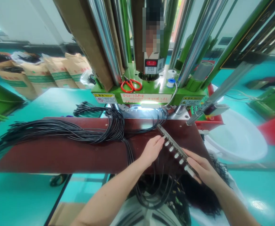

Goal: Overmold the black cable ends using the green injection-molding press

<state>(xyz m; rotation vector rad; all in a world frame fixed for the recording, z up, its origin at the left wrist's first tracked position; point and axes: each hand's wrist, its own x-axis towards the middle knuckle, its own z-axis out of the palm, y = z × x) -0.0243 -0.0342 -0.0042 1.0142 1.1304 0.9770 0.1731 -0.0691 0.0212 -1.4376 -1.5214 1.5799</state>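
As it slants, the bar (175, 145) bridges the fingers (193, 161)

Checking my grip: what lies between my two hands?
Between your left hand and right hand, the head view shows a metal bar bearing a row of pale connectors.

- Left hand (153, 148): fingers bunched together, forearm angled up from below.
- Right hand (200, 166): fingers curled in a grip, forearm reaching inward.

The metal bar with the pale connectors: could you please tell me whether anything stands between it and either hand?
Nothing visible does: the right hand holds the metal bar near its closer end, and the left hand is at its farther half.
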